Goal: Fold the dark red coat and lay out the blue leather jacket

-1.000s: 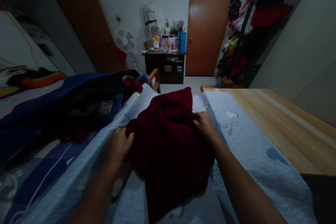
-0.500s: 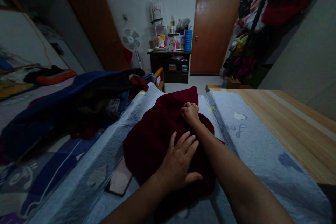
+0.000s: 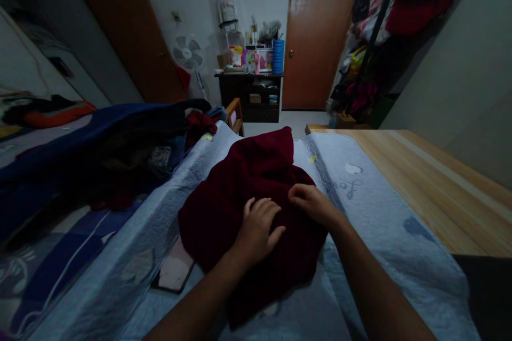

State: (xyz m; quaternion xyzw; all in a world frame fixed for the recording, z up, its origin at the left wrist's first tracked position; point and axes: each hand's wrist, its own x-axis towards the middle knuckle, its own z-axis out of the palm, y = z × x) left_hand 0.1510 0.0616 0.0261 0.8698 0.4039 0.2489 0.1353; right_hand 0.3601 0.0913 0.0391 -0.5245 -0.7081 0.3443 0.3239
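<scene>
Dark red cloth (image 3: 236, 181) lies rumpled under and around the 2 hands I am watching, with a corner reaching out ahead of them and its near end tapering to a point below the left wrist. From my end, the left hand (image 3: 258, 229) is palm down over the middle of the cloth, fingers spread wide and thumb set apart. The right hand (image 3: 310, 202) is a little ahead and to the right, over the cloth's right part, fingers curled in and narrow; the light I get is dim there, so I cannot tell whether a fold is pinched between the fingertips.

Beneath the cloth I have a pale blue quilted cover (image 3: 376, 218), running out on both sides of the hands. Left of the left hand, a flat pink-faced slab (image 3: 175, 272) with a dark edge lies on the cover, its far end meeting the cloth. Farther left is a heap of dark clothes (image 3: 120, 141). Right of the right hand, past the cover, I see a wooden surface (image 3: 436, 186). Well ahead of both hands stand a dark cabinet (image 3: 230, 98), a white fan (image 3: 187, 53) to its left and a brown door (image 3: 312, 37) to its right.
</scene>
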